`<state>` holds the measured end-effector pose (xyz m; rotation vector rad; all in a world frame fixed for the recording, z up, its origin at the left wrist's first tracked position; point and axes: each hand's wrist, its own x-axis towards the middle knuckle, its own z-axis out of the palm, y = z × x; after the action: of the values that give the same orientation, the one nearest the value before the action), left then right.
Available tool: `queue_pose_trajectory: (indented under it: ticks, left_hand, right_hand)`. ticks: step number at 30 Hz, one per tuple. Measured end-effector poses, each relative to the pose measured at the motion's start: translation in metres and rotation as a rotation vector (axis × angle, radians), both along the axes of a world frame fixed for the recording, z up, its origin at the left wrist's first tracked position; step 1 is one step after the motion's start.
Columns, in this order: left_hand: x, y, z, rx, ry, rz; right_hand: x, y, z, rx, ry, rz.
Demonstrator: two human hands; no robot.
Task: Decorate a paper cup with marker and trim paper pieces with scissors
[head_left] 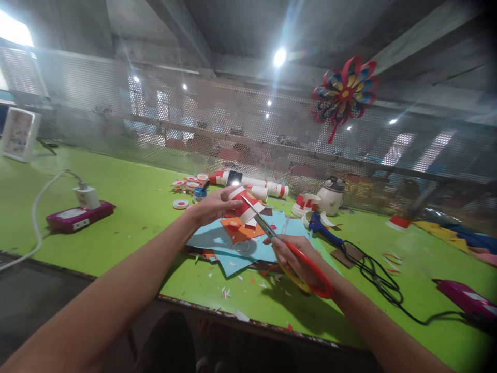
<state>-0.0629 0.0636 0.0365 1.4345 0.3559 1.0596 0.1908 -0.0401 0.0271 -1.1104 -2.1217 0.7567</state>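
Note:
My left hand (pixel 217 205) is closed around a red and white paper cup (pixel 244 208), held tilted over the middle of the table. In my right hand (pixel 291 254) is a pair of scissors (pixel 310 269) with red and yellow handles, its metal blades against the cup's side. A strip of the cup's wall stands away near the blades. Below lie light blue paper sheets (pixel 229 261) and a piece of orange paper (pixel 248 233), with paper scraps strewn about. The fingertips behind the cup are partly hidden.
Stacked paper cups (pixel 277 189) lie at the back, beside cut cup bottoms (pixel 191 184) and a blue jar (pixel 200 194). A blue glue gun (pixel 322 228) with a black cord rests at right, near a kettle (pixel 332 197). Purple power strips (pixel 79 216) sit at both sides.

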Motion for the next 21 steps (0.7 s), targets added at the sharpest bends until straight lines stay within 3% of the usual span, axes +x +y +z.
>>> queue_pose_trajectory:
  ticks: [21]
  left_hand:
    - [0.0044,0.0010,-0.0028,-0.053,-0.032,-0.006]
  right_hand:
    - [-0.0001,0.0013,-0.0003,0.011,0.000,0.009]
